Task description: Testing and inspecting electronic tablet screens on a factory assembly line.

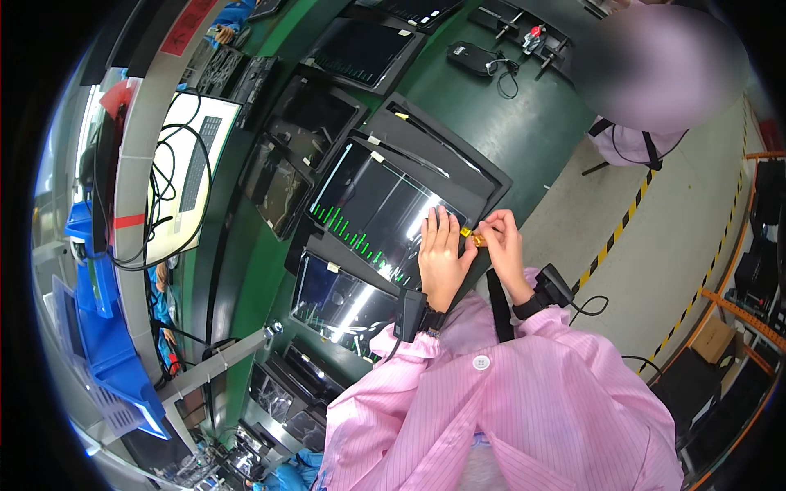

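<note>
In front of me lies a dark glass display panel (385,200) with a row of green marks along its left lower edge. My left hand (442,254) rests flat on the panel's near right part, fingers stretched out. At the panel's right corner my right hand (501,245) pinches a small piece of yellow tape (480,241) between thumb and fingertips. Another yellow bit (466,232) sits at the corner, beside my left fingers. Under the panel is a black foam tray (483,184). Each wrist wears a black strapped device.
A second panel (340,299) lies to the near left, and more panels (360,53) in black trays stand farther off on the green bench (524,123). A black device with a cable (471,59) lies beyond. At the far right sits a person in pink (647,143).
</note>
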Available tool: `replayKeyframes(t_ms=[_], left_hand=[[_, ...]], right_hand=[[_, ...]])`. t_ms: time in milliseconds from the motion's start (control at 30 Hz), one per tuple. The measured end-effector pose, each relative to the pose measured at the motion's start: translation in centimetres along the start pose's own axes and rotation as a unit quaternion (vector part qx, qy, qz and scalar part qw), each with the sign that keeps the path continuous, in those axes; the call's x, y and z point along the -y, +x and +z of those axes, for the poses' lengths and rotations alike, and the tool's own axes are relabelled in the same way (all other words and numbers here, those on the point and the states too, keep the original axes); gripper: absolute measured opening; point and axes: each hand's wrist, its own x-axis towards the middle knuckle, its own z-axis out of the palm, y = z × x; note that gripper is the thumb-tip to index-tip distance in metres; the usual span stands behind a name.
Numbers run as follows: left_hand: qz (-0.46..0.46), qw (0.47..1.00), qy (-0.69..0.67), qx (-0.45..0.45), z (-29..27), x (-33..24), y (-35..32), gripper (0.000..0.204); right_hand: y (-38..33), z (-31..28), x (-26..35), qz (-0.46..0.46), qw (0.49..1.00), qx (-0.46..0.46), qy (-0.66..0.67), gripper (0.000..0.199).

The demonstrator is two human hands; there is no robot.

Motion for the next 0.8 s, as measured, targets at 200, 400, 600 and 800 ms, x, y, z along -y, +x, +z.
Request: replayKeyframes(t_ms=[200,400,600,800], left_hand=[[0.046,0.997,0.059,-0.021,1.0,1.1,0.1,0.034],[0.101,0.989,0.101,-0.041,1.8,1.8,0.2,0.032],[0.095,0.988,0.114,-0.043,1.5,1.8,0.3,0.033],[0.014,0.999,0.002,-0.032,-0.7,1.5,0.0,0.041]], right_hand=[[2.1,-1.9,1.9,0.004,0.999,0.044,-0.024,0.016],[4.4,-2.6,3.3,-0.022,0.995,0.086,-0.036,0.015],[6.0,-1.4,4.3,-0.057,0.988,0.124,-0.069,0.015],[7.2,1.8,5.5,-0.119,0.953,0.187,-0.207,0.021]])
